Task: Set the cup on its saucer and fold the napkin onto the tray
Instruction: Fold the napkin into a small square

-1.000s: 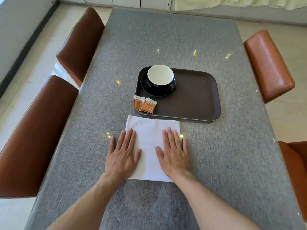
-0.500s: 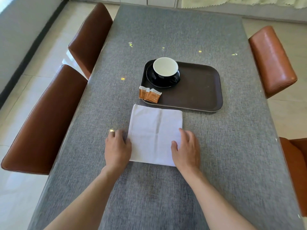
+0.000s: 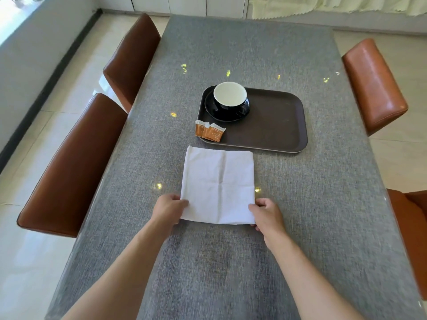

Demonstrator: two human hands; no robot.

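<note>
A white napkin point(image 3: 218, 183) lies flat on the grey table, just in front of the brown tray point(image 3: 277, 121). My left hand point(image 3: 169, 207) pinches its near left corner and my right hand point(image 3: 265, 214) pinches its near right corner. A black cup with a white inside point(image 3: 230, 97) stands on its black saucer point(image 3: 212, 112) in the tray's far left corner. Three orange sachets point(image 3: 209, 132) lean over the tray's near left rim.
The grey table point(image 3: 323, 192) stretches far ahead. Two brown chairs point(image 3: 74, 162) stand along the left side, an orange-brown chair point(image 3: 374, 84) at the right, and another chair point(image 3: 411, 229) at the near right.
My hands slid back from lying flat on the napkin to its near corners and closed on them. The view shifted, so the tray and the napkin sit further from me.
</note>
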